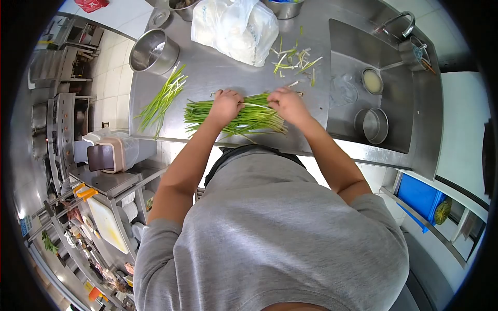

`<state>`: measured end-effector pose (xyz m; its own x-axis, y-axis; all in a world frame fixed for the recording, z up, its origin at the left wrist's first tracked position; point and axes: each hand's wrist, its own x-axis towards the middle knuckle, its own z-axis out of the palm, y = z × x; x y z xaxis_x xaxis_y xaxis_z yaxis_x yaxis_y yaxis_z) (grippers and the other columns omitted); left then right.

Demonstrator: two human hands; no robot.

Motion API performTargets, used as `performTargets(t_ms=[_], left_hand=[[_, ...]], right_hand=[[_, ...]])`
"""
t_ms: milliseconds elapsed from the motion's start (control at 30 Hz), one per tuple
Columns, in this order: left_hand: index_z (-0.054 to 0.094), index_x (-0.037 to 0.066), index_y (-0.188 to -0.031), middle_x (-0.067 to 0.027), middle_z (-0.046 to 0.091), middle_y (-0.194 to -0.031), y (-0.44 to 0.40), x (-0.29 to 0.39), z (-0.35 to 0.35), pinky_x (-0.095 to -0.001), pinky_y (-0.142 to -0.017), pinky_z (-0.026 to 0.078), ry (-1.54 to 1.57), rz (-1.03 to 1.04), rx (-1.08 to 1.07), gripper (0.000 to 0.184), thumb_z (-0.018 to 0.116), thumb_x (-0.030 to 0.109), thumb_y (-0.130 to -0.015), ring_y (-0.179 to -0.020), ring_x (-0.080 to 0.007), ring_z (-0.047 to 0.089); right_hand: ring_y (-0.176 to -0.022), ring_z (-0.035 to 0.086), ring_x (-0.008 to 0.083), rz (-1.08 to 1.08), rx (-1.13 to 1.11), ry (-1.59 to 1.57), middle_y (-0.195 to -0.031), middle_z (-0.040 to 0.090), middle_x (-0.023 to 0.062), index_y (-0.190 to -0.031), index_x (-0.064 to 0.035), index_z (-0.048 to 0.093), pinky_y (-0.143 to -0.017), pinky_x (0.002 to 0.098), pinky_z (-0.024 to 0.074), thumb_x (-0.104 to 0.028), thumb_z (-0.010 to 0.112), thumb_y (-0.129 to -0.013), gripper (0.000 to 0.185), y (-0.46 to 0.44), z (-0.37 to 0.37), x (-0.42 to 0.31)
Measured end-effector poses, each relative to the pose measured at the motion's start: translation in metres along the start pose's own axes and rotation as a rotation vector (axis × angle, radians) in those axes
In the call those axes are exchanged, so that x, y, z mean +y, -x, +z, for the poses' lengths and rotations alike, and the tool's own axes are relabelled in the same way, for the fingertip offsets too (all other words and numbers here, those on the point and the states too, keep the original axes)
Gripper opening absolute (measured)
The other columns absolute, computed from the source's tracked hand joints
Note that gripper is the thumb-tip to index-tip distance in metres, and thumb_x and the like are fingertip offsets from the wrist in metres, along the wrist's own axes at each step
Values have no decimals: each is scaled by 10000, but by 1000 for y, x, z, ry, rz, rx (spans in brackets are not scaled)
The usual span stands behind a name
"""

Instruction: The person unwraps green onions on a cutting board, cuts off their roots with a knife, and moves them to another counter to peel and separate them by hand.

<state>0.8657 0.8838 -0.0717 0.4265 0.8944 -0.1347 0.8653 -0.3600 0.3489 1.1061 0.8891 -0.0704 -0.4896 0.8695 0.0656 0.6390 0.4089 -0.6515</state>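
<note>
A thick pile of chives (pixel 254 116), long thin green stalks with pale ends, lies crosswise on the steel counter at its front edge. My left hand (pixel 226 106) rests over the pile's middle, fingers curled in. At the right end, my right hand (pixel 288 104) has its fingertips pinched together. A single pale stalk stretches between both hands and seems held at each end; the fingertips are partly hidden. To the left, a smaller bunch of chives (pixel 163 101) lies apart at a slant. Beyond the right hand are scattered yellowed trimmings (pixel 293 61).
Behind the pile stands a full white plastic bag (pixel 236 31). A steel pot (pixel 154 52) sits at the counter's left edge. On the right, the sink (pixel 347 124) holds a steel pot (pixel 374 126) and a bowl of cloudy liquid (pixel 372 81). A tap (pixel 402 23) is behind.
</note>
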Motion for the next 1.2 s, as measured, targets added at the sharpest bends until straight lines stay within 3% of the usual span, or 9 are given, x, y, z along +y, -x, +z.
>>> performTargets(t_ms=[167, 267, 333, 533, 667, 900, 1033, 1133, 1200], left_hand=[[673, 119, -898, -40, 646, -933, -2, 4, -3, -445, -962, 337, -90, 111, 128, 137, 641, 198, -791, -987, -234, 558], [676, 110, -919, -40, 652, -943, 0, 21, -14, -479, -995, 322, 29, 140, 206, 152, 627, 212, -818, -985, -245, 574], [675, 101, -930, -50, 655, -933, 0, 25, -13, -487, -1009, 313, 149, 110, 172, 166, 620, 222, -831, -966, -260, 586], [637, 59, -945, -160, 634, -881, 0, 32, -29, -419, -802, 455, 382, -50, 83, 173, 574, 200, -867, -836, -341, 601], [604, 16, -964, -158, 615, -786, 9, 26, -32, -356, -666, 460, 480, -127, 203, 177, 549, 173, -903, -712, -276, 585], [596, -4, -948, -119, 582, -704, -3, 56, -47, -307, -617, 443, 574, -104, 198, 186, 534, 170, -922, -630, -190, 530], [596, -15, -943, -86, 574, -686, -4, 63, -66, -290, -602, 430, 566, -111, 207, 175, 531, 147, -923, -617, -145, 501], [605, 1, -923, -119, 596, -721, -3, 52, -74, -313, -629, 450, 666, -253, 162, 158, 524, 136, -915, -647, -196, 565], [580, -8, -988, -53, 581, -735, -7, 54, -74, -252, -602, 413, 781, -236, 204, 147, 516, 108, -925, -633, -117, 492]], right_hand=[[-861, 577, 313, -50, 24, 111, -838, 619, 121, -835, -72, 656, -855, 413, 430, -199, 655, -752, 152, -1, 28, -4], [-777, 595, 309, -108, 130, -73, -796, 639, 116, -836, -62, 674, -782, 398, 454, -212, 662, -769, 165, -7, 21, 2], [-713, 604, 251, 70, 66, -349, -776, 653, 97, -862, -50, 681, -715, 361, 463, -196, 667, -787, 164, -8, 13, -5], [-690, 583, 97, 451, -28, -825, -760, 656, 37, -915, -7, 681, -657, 245, 461, -125, 676, -812, 156, -13, -6, -3], [-678, 566, 90, 516, 150, -1025, -765, 647, 23, -927, -7, 678, -654, 227, 453, -116, 692, -800, 169, -13, -14, 19], [-724, 575, 106, 418, -39, -1169, -839, 660, 40, -925, -9, 653, -702, 231, 456, -87, 671, -798, 151, -25, -21, -31], [-684, 551, 95, 399, 272, -1291, -787, 641, 29, -877, -4, 659, -657, 229, 446, -53, 667, -799, 93, -33, -34, -16], [-697, 558, 98, 373, 445, -1263, -786, 639, 32, -898, 3, 652, -656, 239, 452, -58, 661, -811, 107, -37, -60, 6], [-692, 547, 94, 361, 293, -1274, -780, 631, 28, -916, -1, 651, -656, 241, 451, -77, 671, -810, 132, -36, -67, -11]])
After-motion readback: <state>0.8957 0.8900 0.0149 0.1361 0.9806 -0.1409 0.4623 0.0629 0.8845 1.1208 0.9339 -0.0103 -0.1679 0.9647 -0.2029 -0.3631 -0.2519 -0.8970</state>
